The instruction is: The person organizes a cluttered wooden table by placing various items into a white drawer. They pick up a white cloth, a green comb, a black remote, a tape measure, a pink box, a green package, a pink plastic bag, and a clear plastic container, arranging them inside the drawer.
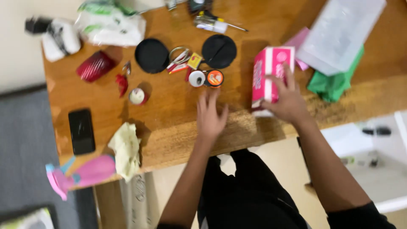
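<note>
My right hand (287, 98) grips a pink and white box (267, 72) that stands on the wooden table (178, 127). My left hand (210, 115) lies flat on the table with fingers spread and holds nothing. Just beyond its fingertips sit a small white roll (196, 79) and a round orange and black item (214, 78). Two black discs (151, 55) (219, 51) lie farther back, with a key ring and small tags (181, 57) between them.
A black phone (82, 131), a crumpled pale cloth (126, 149) and a pink spray bottle (85, 174) lie at the near left. A red ribbed object (95, 66), white bags (111, 25), green cloth (335, 82) and a clear plastic sheet (339, 32) ring the table.
</note>
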